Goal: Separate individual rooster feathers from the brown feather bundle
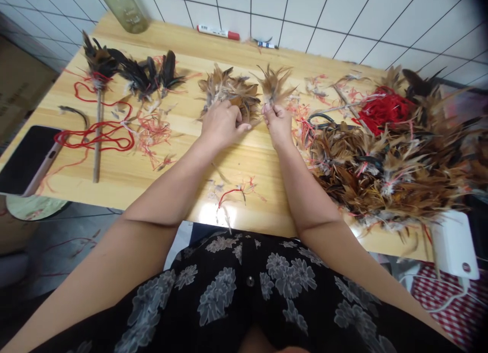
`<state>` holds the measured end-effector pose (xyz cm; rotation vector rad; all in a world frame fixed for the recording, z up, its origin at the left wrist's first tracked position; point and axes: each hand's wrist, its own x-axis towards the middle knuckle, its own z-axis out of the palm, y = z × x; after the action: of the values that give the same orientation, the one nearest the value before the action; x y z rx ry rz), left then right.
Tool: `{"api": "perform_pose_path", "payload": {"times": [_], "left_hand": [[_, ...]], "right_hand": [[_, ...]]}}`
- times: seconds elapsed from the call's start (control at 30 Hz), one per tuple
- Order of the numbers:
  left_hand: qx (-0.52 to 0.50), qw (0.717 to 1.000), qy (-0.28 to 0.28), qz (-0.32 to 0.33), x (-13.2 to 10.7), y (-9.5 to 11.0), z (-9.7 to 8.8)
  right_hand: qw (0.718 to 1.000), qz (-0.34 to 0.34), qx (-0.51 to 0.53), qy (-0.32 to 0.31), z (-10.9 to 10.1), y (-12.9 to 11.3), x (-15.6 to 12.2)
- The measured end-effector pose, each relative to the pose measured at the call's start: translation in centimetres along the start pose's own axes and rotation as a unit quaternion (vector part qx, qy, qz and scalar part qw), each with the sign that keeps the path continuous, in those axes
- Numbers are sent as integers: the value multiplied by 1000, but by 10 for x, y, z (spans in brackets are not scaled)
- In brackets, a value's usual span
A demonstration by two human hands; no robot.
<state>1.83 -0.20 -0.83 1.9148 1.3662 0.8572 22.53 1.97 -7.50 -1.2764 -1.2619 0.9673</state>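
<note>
My right hand (279, 120) pinches the base of a small bunch of brown feathers (275, 86), whose tips fan out toward the wall. My left hand (224, 121) lies against a loose pile of brown feathers (236, 88) at the middle of the table. Its fingers are curled down at the pile's near edge and its thumb points right. What those fingers hold, if anything, is hidden. Between my forearms, a scrap of red thread (231, 191) lies with bits of feather on the wooden table (251, 162).
Right: a big heap of tied feather bunches (381, 175), red string (387, 109), scissors (324, 120) and a white device (455, 243). Left: a stick with dark feathers (98, 134), red cord (102, 134), black feathers (148, 76) and a phone (28, 159). Behind: a bottle (124, 7) and marker (217, 32).
</note>
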Motion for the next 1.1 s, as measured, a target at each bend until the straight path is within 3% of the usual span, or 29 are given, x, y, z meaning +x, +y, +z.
{"api": "perform_pose_path", "payload": {"times": [0.17, 0.23, 0.3, 0.4, 0.53, 0.73, 0.83, 0.93, 1.1], "left_hand": [[223, 974, -42, -5, -5, 14, 2], [250, 967, -51, 11, -2, 12, -1], [205, 978, -30, 27, 4, 5, -3], [32, 999, 31, 27, 14, -8, -1], [-163, 984, 70, -17, 23, -19, 6], [-228, 968, 80, -72, 29, -24, 10], [-201, 973, 82, -77, 31, -33, 10], [-116, 983, 129, -56, 33, -42, 4], [29, 980, 196, -5, 29, -36, -15]], "right_hand": [[998, -58, -16, 1, 1, -13, -4], [998, -62, -13, 17, 2, -16, -4], [998, -56, -8, 32, 2, -15, -2], [998, -48, -15, 39, 2, -11, 1], [999, -36, -20, 33, 3, -9, 0], [999, -24, -24, 14, 9, -22, -9], [999, -27, -30, 13, 11, -28, -12], [999, -37, -33, 22, 10, -29, -13], [995, -74, -65, 24, 5, -10, -7]]}}
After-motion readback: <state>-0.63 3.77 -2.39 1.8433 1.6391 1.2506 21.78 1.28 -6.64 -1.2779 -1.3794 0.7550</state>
